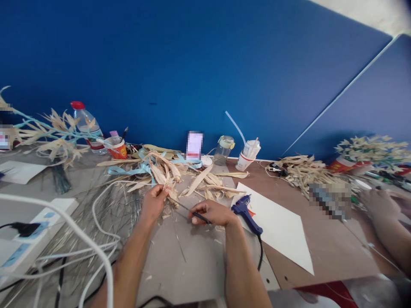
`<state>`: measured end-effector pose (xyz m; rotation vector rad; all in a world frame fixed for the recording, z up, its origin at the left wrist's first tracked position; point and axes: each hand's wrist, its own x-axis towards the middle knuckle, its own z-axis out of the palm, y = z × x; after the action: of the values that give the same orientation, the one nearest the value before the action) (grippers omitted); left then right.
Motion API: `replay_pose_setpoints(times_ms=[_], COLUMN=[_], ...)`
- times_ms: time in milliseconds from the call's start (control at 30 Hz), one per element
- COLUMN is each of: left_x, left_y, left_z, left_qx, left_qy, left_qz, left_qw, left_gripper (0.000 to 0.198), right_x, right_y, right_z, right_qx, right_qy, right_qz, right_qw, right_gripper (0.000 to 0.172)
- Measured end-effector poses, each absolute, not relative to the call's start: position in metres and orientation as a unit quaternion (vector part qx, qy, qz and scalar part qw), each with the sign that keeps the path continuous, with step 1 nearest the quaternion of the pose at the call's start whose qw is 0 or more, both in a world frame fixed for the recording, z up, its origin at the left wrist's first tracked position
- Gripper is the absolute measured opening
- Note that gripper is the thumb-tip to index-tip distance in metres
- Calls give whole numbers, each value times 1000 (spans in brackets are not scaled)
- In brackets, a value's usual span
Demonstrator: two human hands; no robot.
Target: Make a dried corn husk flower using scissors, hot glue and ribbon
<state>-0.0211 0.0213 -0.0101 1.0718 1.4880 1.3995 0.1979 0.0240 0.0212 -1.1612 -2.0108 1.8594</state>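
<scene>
My left hand (155, 201) is closed in a pinch on a dried corn husk (167, 182), near its lower end. In my right hand (210, 212) is a slim dark tool (201, 217) with a black handle; its exact kind does not show clearly. The tool's narrow end points left, close to the husk and my left fingertips; whether they touch I cannot tell. Thin wires (180, 239) lie on the table below. Behind my hands, more husk pieces (199, 179) and a light blue ribbon (128, 170) are scattered.
A blue glue gun (246, 214) rests on white paper (282, 231) at right. White cables (105, 252) and a power strip (35, 239) occupy the left. A phone (194, 145), jar (224, 150) and cups (245, 160) stand behind. Another person's hand (379, 205) is far right.
</scene>
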Motion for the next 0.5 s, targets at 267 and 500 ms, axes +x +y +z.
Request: replay_pose_setpoints(times_ms=[267, 500], left_x=[-20, -19], left_y=[19, 20], left_z=[-7, -1], left_qx=[406, 284], left_qy=[593, 556], left_qz=[568, 647], left_qw=[402, 437], left_gripper=[25, 27], right_x=[199, 200], right_y=[24, 23], right_z=[21, 17], right_qx=[-383, -407], right_qy=[-682, -679], right_qz=[617, 595], right_qw=[85, 139], right_gripper=[33, 39])
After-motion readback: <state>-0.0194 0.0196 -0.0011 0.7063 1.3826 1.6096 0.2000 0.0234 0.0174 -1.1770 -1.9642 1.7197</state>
